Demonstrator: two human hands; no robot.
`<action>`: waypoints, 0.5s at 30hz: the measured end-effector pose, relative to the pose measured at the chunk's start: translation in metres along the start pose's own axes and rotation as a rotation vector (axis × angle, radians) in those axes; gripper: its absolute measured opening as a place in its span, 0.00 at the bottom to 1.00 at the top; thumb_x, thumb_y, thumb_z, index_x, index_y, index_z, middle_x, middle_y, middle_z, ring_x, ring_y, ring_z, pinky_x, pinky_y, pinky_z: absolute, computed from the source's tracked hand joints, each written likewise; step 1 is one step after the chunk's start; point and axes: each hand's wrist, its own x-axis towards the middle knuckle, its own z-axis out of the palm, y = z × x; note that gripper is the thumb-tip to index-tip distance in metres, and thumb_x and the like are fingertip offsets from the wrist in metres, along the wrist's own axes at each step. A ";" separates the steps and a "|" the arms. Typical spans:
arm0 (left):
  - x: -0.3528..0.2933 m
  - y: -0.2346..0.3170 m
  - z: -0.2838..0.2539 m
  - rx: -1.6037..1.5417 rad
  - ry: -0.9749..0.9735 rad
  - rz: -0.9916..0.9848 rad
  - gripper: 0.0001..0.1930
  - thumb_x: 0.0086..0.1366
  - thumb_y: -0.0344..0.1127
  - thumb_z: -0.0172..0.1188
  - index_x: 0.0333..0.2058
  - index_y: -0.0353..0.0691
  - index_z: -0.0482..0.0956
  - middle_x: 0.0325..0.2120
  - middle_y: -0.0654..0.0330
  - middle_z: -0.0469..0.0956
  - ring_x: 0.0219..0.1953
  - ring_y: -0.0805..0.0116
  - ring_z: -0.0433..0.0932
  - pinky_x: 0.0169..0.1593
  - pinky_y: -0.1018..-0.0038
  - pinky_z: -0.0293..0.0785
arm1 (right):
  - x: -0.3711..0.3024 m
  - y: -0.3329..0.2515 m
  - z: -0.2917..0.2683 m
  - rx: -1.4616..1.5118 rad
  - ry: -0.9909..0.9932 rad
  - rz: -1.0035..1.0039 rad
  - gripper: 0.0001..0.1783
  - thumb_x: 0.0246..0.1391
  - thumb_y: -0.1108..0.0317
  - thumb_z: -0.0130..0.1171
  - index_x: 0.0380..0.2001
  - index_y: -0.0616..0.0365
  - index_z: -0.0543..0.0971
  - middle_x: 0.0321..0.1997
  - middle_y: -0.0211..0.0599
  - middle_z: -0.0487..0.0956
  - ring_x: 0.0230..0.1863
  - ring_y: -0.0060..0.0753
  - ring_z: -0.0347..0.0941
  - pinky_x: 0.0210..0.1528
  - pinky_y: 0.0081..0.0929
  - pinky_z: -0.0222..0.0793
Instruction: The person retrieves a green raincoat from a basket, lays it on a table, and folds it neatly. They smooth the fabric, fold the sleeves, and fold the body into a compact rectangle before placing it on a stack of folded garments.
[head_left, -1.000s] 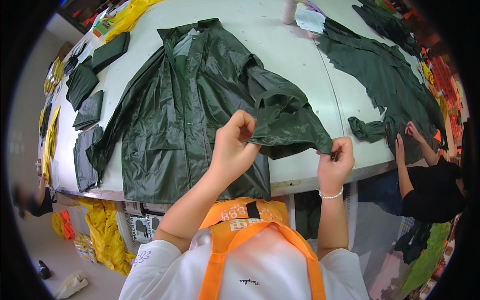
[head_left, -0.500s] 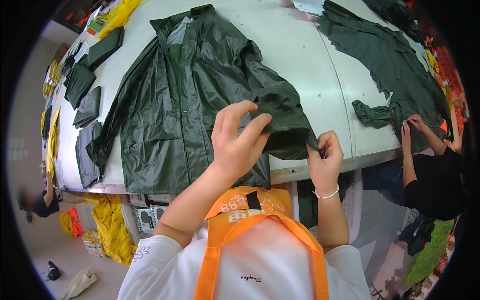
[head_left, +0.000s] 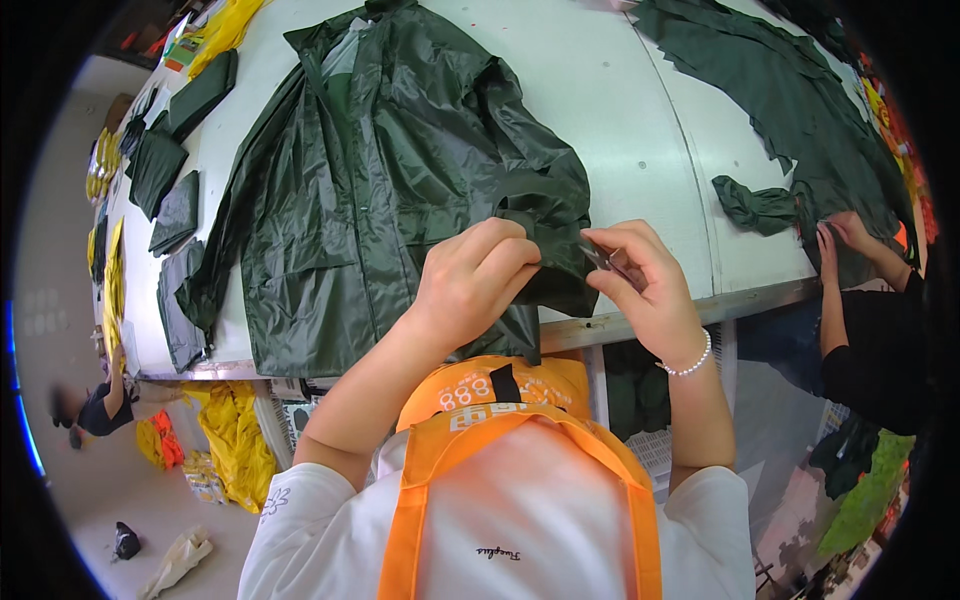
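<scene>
A dark green rain jacket (head_left: 330, 200) lies spread out on the white table, collar away from me and hem near the table's front edge. My left hand (head_left: 478, 270) is closed on its right-side sleeve (head_left: 555, 225), pinching the fabric by the cuff end. Beside that cuff, my right hand (head_left: 650, 285) grips small metal thread snips (head_left: 605, 258), their tip pointing toward the sleeve. Whether the blades touch the cloth is hard to tell.
Folded dark green garments (head_left: 175, 215) line the table's left side. Toward the right lies more dark green fabric (head_left: 760, 70), where another person's hands (head_left: 840, 240) work at the edge. Yellow garments (head_left: 232, 440) hang below the table at left.
My right hand has let go of the cuff's lower corner and moved up, with the snips now showing in its fingers. My left fingers have closed tighter on the sleeve.
</scene>
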 end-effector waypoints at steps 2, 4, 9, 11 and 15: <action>-0.001 0.001 -0.001 0.008 0.016 -0.004 0.12 0.40 0.23 0.67 0.27 0.39 0.76 0.27 0.58 0.75 0.24 0.62 0.76 0.25 0.73 0.71 | 0.004 -0.003 0.004 0.033 -0.012 0.032 0.16 0.51 0.80 0.58 0.45 0.62 0.75 0.36 0.30 0.69 0.30 0.16 0.63 0.33 0.14 0.62; -0.002 -0.001 -0.002 0.022 0.021 0.015 0.13 0.40 0.23 0.67 0.27 0.39 0.76 0.26 0.58 0.75 0.24 0.62 0.75 0.25 0.73 0.71 | 0.006 0.002 0.006 0.013 -0.036 0.022 0.15 0.50 0.80 0.58 0.44 0.64 0.74 0.36 0.30 0.69 0.30 0.16 0.63 0.33 0.14 0.62; -0.002 -0.003 0.000 0.038 0.031 0.090 0.13 0.39 0.24 0.67 0.27 0.39 0.76 0.26 0.58 0.75 0.24 0.62 0.75 0.24 0.73 0.71 | 0.006 0.000 0.010 0.143 -0.001 0.108 0.10 0.51 0.79 0.58 0.39 0.65 0.73 0.35 0.32 0.69 0.30 0.18 0.65 0.33 0.15 0.63; -0.004 -0.004 0.002 0.047 0.030 0.110 0.13 0.39 0.24 0.67 0.27 0.39 0.76 0.26 0.58 0.75 0.23 0.63 0.75 0.24 0.74 0.71 | 0.007 0.004 0.007 0.094 -0.021 0.029 0.10 0.52 0.79 0.58 0.38 0.65 0.73 0.36 0.34 0.70 0.30 0.20 0.67 0.33 0.16 0.65; -0.009 -0.006 0.004 0.036 0.005 0.154 0.14 0.40 0.24 0.66 0.29 0.39 0.75 0.27 0.59 0.75 0.23 0.65 0.74 0.23 0.74 0.70 | 0.010 -0.001 -0.001 0.042 -0.106 0.038 0.09 0.51 0.79 0.58 0.38 0.65 0.75 0.37 0.36 0.71 0.32 0.23 0.70 0.33 0.18 0.67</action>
